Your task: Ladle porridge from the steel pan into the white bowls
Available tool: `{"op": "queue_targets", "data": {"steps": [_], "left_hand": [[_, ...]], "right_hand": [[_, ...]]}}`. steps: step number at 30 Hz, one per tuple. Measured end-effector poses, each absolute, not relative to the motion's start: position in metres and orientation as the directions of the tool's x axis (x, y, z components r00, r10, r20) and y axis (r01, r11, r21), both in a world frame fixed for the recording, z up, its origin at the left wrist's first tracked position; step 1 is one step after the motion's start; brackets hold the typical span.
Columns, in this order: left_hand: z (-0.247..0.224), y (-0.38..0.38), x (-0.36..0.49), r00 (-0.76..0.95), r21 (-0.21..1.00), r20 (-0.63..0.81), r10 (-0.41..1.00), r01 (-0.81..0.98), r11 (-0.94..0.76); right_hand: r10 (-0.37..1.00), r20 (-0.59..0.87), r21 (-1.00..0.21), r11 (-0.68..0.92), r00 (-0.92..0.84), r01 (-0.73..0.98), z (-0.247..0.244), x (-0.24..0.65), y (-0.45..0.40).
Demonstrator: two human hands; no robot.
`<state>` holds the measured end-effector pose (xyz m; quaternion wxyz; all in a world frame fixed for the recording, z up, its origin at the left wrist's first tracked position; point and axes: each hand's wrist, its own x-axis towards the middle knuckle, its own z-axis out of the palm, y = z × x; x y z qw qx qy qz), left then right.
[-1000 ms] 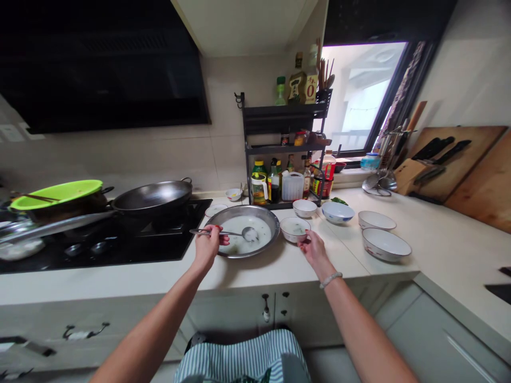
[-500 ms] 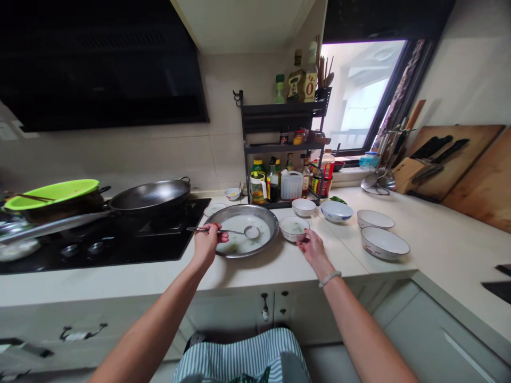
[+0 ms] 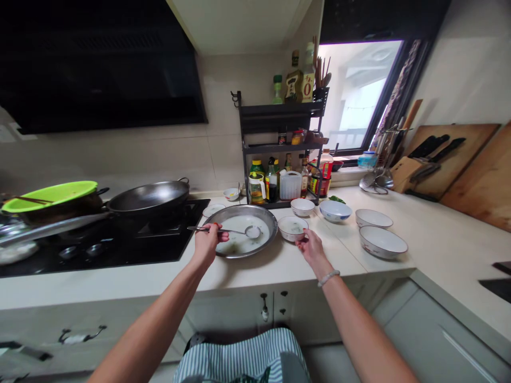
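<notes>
A wide metal basin [image 3: 275,226] of milky liquid with green bits stands on the counter. My left hand [image 3: 207,242] is closed on the handle of a metal ladle [image 3: 253,232], whose bowl is over the liquid inside the basin. Just right of the basin, a white bowl [image 3: 293,236] holds similar pale liquid with green flecks. The fingers of my right hand [image 3: 310,246] grip that bowl's right side, at its rim and base.
More bowls [image 3: 383,246] stand to the right, near a knife block [image 3: 411,170]. Behind the basin is a black rack [image 3: 279,150] with bottles. A wok [image 3: 149,197] and a green strainer [image 3: 56,196] sit over the stove [image 3: 131,244] at left.
</notes>
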<state>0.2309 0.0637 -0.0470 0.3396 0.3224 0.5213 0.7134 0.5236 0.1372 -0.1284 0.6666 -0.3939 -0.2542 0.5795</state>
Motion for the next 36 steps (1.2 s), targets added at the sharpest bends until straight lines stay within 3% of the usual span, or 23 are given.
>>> {"op": "queue_targets", "data": {"steps": [18,36], "left_hand": [[-0.045,0.068,0.229,-0.55,0.962,0.12,0.826,-0.142,-0.234],[-0.004,0.093,0.275,-0.447,0.958,0.178,0.877,-0.126,-0.259]], "right_hand": [[0.974,-0.109,-0.823,0.024,0.199,-0.567,-0.13,0.523,0.139],[0.974,-0.112,-0.818,0.021,0.196,-0.575,-0.127,0.523,0.136]]}}
